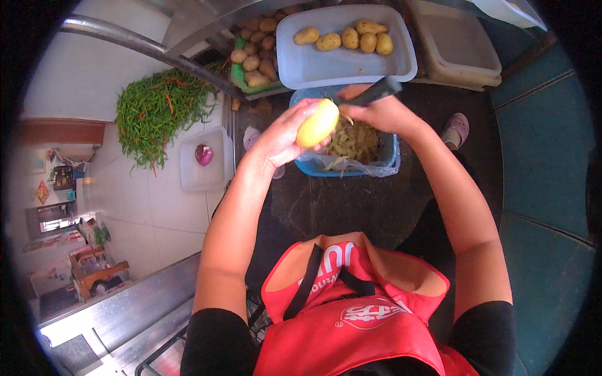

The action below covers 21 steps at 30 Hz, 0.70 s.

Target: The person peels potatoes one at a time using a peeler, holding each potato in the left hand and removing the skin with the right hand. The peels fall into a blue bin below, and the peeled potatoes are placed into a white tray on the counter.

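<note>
My left hand (289, 134) holds a pale yellow peeled potato (318, 123) above a blue basin. In my right hand (381, 110) is a dark-handled peeler or knife (376, 91); its working end is hidden near the potato. A strip of peel hangs by the right fingers. Below both hands, the blue basin (305, 168), lined with a clear plastic bag (385, 169), holds many potato peelings (355, 141). Just beyond it, a white plastic tray (324, 70) carries several yellowish-brown potatoes (350, 38).
A green basket (240, 77) of unpeeled potatoes adjoins the tray's left side. Further left lie a heap of green and red chilies (155, 113) and a clear container (207, 176) with a red onion (204, 154). Stacked pale containers (470, 70) stand right. A metal rail (113, 35) crosses upper left.
</note>
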{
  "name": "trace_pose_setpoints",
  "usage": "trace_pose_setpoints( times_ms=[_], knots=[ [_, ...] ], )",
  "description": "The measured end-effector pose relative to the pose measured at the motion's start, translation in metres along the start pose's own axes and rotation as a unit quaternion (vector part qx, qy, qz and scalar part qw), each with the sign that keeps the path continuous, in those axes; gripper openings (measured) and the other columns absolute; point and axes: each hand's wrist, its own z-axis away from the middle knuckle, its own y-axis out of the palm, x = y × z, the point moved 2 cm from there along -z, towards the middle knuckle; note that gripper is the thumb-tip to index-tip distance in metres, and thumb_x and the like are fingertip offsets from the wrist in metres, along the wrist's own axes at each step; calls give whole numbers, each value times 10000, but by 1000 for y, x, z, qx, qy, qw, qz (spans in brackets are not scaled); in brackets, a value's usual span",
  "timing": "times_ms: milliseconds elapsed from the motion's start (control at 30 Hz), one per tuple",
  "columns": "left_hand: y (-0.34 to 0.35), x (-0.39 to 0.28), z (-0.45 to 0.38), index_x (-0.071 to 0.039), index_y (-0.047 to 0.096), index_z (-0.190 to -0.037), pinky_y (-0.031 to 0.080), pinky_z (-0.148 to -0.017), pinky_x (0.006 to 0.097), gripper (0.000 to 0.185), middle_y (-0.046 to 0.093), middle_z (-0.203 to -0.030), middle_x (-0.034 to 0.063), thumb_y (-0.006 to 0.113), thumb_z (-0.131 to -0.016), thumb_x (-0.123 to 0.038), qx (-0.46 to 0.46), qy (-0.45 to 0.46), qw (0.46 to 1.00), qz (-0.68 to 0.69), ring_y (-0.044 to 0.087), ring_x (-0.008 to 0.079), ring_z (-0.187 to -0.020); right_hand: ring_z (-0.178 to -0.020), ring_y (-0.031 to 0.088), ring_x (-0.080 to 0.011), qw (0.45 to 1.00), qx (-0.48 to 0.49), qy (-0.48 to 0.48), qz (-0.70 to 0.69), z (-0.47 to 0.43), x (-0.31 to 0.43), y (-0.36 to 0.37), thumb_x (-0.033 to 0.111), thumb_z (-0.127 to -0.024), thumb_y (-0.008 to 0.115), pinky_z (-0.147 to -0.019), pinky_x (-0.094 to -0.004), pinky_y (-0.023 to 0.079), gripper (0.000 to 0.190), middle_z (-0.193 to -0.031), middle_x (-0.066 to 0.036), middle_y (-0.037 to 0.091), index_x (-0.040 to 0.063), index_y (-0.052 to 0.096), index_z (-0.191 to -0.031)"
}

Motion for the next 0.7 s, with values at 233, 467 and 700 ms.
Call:
trace_pose_setpoints(
  times_ms=[233, 467, 700],
  knots=[
    [-11, 4, -5, -101, 445, -1176, 491, -655, 319, 288, 556, -1041, 84, 421, -956, -286, -106, 67, 992, 10, 585, 218, -797, -918, 581, -247, 994, -71, 66, 56, -1, -1, 7, 245, -787, 635, -827, -330, 445, 246, -988, -121, 618, 25, 619, -898],
    [-9, 10, -11, -103, 435, -1190, 497, -687, 331, 284, 536, -1081, 50, 412, -962, -272, -174, 110, 978, -20, 567, 169, -872, -1052, 510, -238, 992, 27, -94, -77, 5, 32, 14, 240, -796, 629, -923, -345, 383, 264, -1202, -167, 531, -17, 598, -847],
    [-9, 3, -3, -88, 471, -1213, 496, -683, 331, 369, 580, -1032, 94, 415, -951, -342, -39, 30, 997, 62, 590, 232, -807, -875, 608, -218, 982, -105, 39, 151, 3, 12, -3, 270, -780, 664, -786, -329, 474, 366, -955, -122, 642, -5, 613, -1016]
  ],
)
